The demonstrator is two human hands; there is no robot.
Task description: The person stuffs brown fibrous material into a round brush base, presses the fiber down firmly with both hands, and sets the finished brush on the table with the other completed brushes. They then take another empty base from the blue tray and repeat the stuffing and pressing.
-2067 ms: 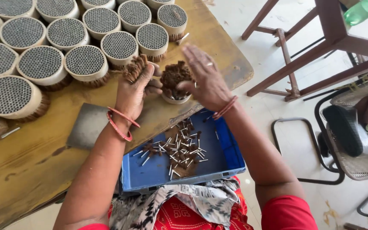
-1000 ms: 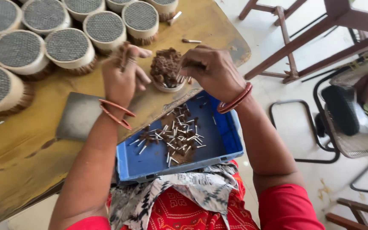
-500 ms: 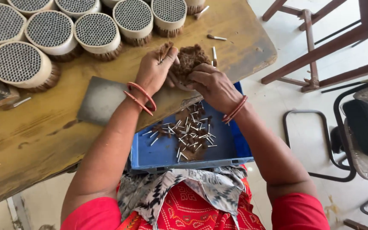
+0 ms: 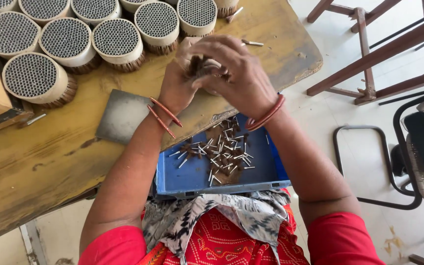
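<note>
Showing both hands raised together over the near right edge of the bench (image 4: 50, 162). Left hand (image 4: 177, 86), wrist bent upward with two bangles (image 4: 163, 117), closes its fingers around a round bundle of brown sticks (image 4: 203, 66). Right hand (image 4: 239, 73) arches over the same bundle from the right, fingers curled onto its top, forearm angled down toward the body. Below the hands, a blue tray (image 4: 192, 179) on the lap holds loose small sticks (image 4: 222, 157). Finished round bundles (image 4: 74, 37) stand in rows along the far left of the bench, and a grey flat plate (image 4: 121, 115) lies just left of the left wrist.
</note>
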